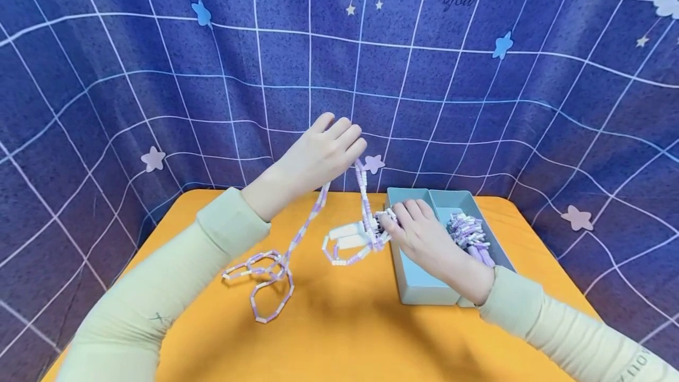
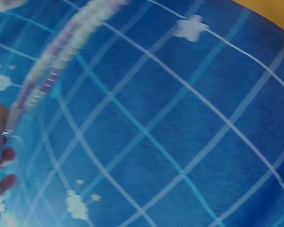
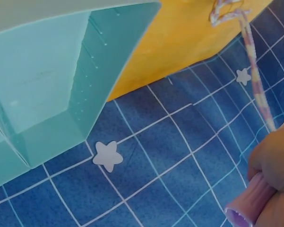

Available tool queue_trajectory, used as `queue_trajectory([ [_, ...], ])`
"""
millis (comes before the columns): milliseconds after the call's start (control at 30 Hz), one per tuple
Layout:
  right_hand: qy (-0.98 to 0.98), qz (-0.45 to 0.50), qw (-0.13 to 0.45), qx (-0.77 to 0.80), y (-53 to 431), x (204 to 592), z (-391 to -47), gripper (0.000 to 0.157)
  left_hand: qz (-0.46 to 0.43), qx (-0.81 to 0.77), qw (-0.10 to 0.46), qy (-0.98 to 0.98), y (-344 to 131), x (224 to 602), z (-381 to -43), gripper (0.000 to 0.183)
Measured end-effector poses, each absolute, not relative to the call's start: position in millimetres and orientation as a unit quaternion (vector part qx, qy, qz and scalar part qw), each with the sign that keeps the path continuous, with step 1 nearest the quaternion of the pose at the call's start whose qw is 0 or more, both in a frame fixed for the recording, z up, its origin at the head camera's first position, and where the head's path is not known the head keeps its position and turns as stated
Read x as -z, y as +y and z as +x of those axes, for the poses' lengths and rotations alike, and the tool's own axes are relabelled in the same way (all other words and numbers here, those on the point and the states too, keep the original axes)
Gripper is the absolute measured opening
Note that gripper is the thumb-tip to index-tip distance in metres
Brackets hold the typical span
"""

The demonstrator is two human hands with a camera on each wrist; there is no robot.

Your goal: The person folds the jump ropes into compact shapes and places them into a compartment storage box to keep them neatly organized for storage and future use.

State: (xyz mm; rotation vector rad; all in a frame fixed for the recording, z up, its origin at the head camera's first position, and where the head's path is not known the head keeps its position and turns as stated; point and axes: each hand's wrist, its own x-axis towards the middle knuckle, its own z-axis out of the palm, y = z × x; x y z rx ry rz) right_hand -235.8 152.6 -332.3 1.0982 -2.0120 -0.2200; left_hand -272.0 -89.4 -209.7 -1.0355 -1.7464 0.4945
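My left hand (image 1: 323, 149), raised above the table, grips a purple-and-white beaded jump rope (image 1: 306, 223). One length hangs from it to loose loops (image 1: 272, 276) on the table; a doubled length runs down toward my right hand (image 1: 421, 234). That hand grips bunched rope at the left edge of the blue-grey box (image 1: 403, 296), with white handles (image 1: 350, 236) sticking out beside it. In the left wrist view, the fingers (image 2: 7, 182) show only at the edge, with a blurred doubled rope (image 2: 52, 66) above. In the right wrist view, a hollow purple handle (image 3: 250, 201) juts from curled fingers.
The box's right compartment holds another bundled purple-and-white beaded rope (image 1: 467, 231). An orange cloth (image 1: 339, 323) covers the table. Behind it hangs a blue grid-patterned curtain (image 1: 297, 63) with stars and clouds.
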Motion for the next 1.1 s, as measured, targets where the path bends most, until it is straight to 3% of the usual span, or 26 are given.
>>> queue_trajectory([
  [200,-0.785,0.474,0.391,0.077,149.6,326.8,-230.2,0.014,-0.448,-0.231,0.497,-0.707,-107.3,223.9,-302.0,0.008],
  [500,-0.762,0.51,0.397,0.034,152.6,315.9,-223.4,0.025,-0.481,-0.214,0.455,-0.718,-124.7,246.5,-329.5,0.016],
  [700,-0.768,0.509,0.388,0.018,157.8,310.1,-221.7,0.022,-0.471,-0.2,0.436,-0.74,-139.3,269.5,-346.6,0.02],
  [900,-0.768,0.493,0.408,0.008,162.0,308.2,-221.8,0.021,-0.456,-0.194,0.428,-0.756,-157.1,298.5,-355.7,0.003],
  [1100,-0.774,0.469,0.424,0.027,164.0,304.7,-220.4,0.021,-0.447,-0.18,0.428,-0.765,-165.8,324.7,-358.0,0.009],
])
